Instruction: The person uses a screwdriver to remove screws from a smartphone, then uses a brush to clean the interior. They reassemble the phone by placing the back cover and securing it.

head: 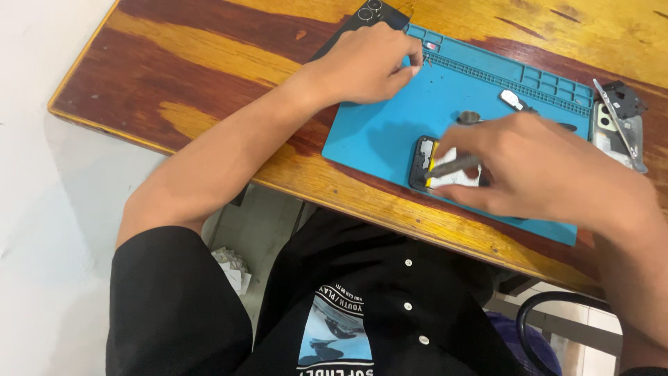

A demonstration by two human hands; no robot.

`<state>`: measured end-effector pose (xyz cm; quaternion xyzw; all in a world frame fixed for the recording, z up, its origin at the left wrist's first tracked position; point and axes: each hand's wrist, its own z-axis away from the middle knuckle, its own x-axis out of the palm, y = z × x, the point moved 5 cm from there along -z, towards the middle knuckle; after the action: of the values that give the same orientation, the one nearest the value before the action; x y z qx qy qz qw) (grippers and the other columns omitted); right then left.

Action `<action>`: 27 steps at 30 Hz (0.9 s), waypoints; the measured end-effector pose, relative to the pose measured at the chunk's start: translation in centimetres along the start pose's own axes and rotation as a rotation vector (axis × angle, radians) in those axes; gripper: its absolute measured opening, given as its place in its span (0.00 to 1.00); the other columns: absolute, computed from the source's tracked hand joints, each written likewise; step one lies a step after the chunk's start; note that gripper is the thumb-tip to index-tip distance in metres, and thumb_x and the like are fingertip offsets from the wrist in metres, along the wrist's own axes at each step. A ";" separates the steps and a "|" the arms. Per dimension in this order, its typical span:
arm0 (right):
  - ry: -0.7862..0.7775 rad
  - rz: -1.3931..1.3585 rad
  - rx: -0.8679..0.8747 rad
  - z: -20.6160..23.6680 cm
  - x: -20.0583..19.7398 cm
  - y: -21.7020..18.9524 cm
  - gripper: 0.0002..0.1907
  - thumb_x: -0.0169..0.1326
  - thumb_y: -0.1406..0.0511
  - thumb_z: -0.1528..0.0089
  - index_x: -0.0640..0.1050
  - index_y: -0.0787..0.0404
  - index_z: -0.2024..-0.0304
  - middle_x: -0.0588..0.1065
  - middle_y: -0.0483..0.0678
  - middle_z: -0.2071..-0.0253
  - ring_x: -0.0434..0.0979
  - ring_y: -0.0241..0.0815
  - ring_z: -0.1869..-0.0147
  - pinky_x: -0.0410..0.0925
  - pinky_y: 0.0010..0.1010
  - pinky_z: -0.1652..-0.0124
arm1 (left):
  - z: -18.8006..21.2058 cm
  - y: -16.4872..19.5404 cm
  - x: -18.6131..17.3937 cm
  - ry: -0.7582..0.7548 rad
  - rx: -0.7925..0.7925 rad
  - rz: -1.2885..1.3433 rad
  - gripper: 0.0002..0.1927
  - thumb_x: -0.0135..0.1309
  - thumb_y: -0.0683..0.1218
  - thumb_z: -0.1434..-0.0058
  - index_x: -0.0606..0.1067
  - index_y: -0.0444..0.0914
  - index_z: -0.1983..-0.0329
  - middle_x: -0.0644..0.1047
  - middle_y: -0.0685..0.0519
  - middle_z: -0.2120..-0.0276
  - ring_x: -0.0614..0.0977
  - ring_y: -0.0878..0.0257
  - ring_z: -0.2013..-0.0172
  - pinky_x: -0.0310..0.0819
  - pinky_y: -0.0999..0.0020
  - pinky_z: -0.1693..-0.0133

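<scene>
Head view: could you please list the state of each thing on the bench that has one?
Opened phone: back off, insides exposed, flat on blue mat.
Screwdriver: gripped by right hand.
Left hand: fingers pinched at mat's tray edge.
Dark back cover: lying on wooden table.

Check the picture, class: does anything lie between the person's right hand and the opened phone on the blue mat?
Nothing visible does. The right hand is already over the opened phone, holding a grey tool across it. The left hand is apart, at the blue mat's far corner.
</scene>
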<state>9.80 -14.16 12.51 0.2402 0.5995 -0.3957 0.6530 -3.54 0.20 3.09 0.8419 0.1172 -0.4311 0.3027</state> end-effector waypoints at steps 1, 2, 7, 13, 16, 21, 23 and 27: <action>-0.045 0.049 0.053 0.0 0.2 0.2 0.18 0.62 0.55 0.45 0.84 0.57 0.58 0.78 0.48 0.80 0.81 0.48 0.77 0.73 0.38 0.72 | 0.0 -0.2 0.2 -0.026 -0.024 0.002 0.07 0.59 0.47 0.37 0.80 0.43 0.57 0.81 0.49 0.72 0.84 0.48 0.67 0.76 0.50 0.65; -0.091 0.096 0.107 0.2 0.4 0.5 0.17 0.62 0.53 0.42 0.84 0.56 0.59 0.78 0.50 0.81 0.81 0.50 0.77 0.73 0.39 0.71 | 0.0 -0.3 0.5 -0.054 -0.050 0.006 0.08 0.59 0.48 0.37 0.80 0.43 0.56 0.81 0.49 0.73 0.84 0.49 0.67 0.76 0.50 0.64; -0.022 0.247 0.125 0.6 0.6 0.3 0.20 0.59 0.47 0.41 0.84 0.55 0.63 0.78 0.48 0.80 0.80 0.51 0.73 0.73 0.41 0.69 | -0.4 1.4 1.8 0.108 0.124 -0.066 0.09 0.64 0.49 0.40 0.82 0.43 0.58 0.79 0.48 0.60 0.82 0.46 0.58 0.75 0.47 0.64; 0.052 0.028 -0.017 0.1 -0.5 -0.9 0.13 0.57 0.54 0.42 0.84 0.54 0.64 0.77 0.49 0.84 0.79 0.52 0.79 0.73 0.42 0.68 | -1.7 1.1 2.5 0.150 0.114 -0.029 0.06 0.66 0.47 0.44 0.84 0.44 0.65 0.78 0.50 0.58 0.81 0.48 0.57 0.75 0.49 0.64; -0.043 0.262 0.127 0.1 0.6 -0.7 0.18 0.56 0.47 0.38 0.83 0.51 0.62 0.77 0.50 0.83 0.78 0.52 0.73 0.73 0.42 0.64 | -1.9 1.1 2.7 0.145 0.107 -0.003 0.05 0.66 0.47 0.45 0.83 0.44 0.66 0.76 0.51 0.62 0.81 0.48 0.60 0.74 0.50 0.65; 0.057 -0.109 -0.183 1.8 -0.5 -1.3 0.12 0.58 0.61 0.42 0.82 0.59 0.58 0.77 0.50 0.79 0.78 0.54 0.74 0.70 0.45 0.71 | -2.4 1.5 3.2 0.057 0.176 -0.002 0.06 0.62 0.46 0.36 0.76 0.41 0.62 0.74 0.50 0.61 0.81 0.47 0.62 0.72 0.49 0.66; 0.014 -0.035 -0.086 1.9 -0.3 -0.8 0.13 0.60 0.58 0.42 0.82 0.60 0.63 0.76 0.54 0.80 0.78 0.57 0.75 0.70 0.47 0.70 | -2.2 1.8 3.3 0.054 0.180 -0.014 0.07 0.59 0.46 0.33 0.74 0.40 0.59 0.74 0.49 0.60 0.81 0.46 0.62 0.72 0.49 0.67; 0.011 0.051 -0.047 1.9 -0.2 -0.9 0.14 0.62 0.56 0.42 0.82 0.62 0.67 0.75 0.58 0.83 0.77 0.61 0.76 0.70 0.49 0.70 | -2.1 1.8 3.0 0.052 0.104 0.077 0.05 0.52 0.46 0.29 0.71 0.39 0.57 0.76 0.49 0.60 0.80 0.45 0.61 0.72 0.48 0.65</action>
<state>10.17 -16.12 13.17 0.2422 0.6060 -0.3633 0.6649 0.44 -0.09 2.35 0.8714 0.0698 -0.4024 0.2717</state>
